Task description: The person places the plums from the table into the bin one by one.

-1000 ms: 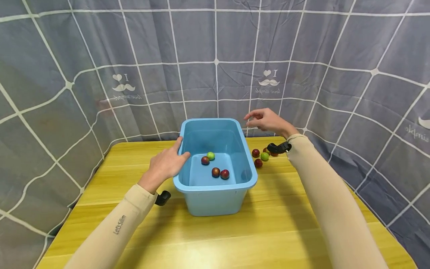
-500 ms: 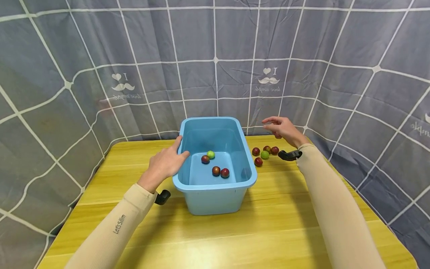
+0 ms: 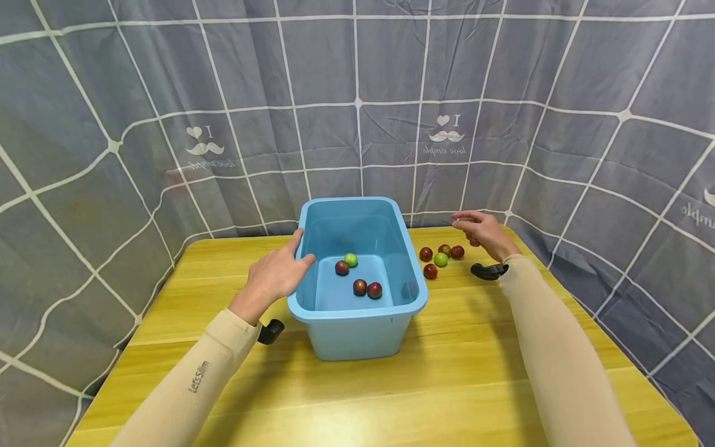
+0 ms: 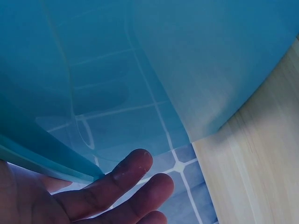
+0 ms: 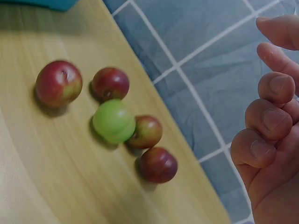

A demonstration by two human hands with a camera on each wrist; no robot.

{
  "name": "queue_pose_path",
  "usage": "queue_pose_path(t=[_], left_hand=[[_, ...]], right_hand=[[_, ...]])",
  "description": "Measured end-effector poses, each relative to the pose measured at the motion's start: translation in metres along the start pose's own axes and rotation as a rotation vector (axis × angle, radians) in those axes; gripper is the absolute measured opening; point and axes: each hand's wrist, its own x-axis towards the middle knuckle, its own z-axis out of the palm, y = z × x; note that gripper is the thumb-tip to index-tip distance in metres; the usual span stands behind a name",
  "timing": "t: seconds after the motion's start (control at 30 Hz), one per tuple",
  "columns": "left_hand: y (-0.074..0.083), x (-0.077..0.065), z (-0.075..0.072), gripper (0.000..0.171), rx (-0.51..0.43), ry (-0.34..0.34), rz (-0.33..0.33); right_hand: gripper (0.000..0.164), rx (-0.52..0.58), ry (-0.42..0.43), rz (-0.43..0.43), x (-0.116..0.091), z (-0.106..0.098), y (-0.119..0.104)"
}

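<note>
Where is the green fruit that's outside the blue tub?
In the head view, the green fruit lies on the table just right of the blue tub, among four reddish fruits, with the right hand off to its right.

Tub (image 3: 357,338): on worktop (image 3: 357,403), toward far edge. Inner fruits (image 3: 360,287), four: one pair farther left, one pair nearer right. Outer fruits (image 3: 440,259), five: right of tub, near far right corner. Left hand (image 3: 274,272): on tub's left rim. Curtain (image 3: 329,139): behind far edge.

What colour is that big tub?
The tub is light blue, seen best in the head view.
</note>
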Motion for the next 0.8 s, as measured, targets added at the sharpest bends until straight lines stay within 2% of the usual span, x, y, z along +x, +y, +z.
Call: queue_pose_path(t=[0.3,0.4,0.53,0.8], left_hand=[[0.000,-0.001,0.001,0.075,0.008,-0.001,-0.003],[-0.001,-0.002,0.004,0.075,0.005,-0.005,-0.006],[0.000,-0.001,0.004,0.075,0.002,-0.010,-0.005],[-0.001,0.000,0.000,0.075,0.015,-0.005,-0.004]], right_hand=[[0.045,-0.014,0.040,0.005,0.007,-0.009,0.043],[0.048,-0.008,0.059,0.038,0.007,-0.009,0.055],[0.051,-0.017,0.090,0.068,0.006,-0.009,0.065],[0.049,-0.042,0.124,0.077,0.007,-0.006,0.081]])
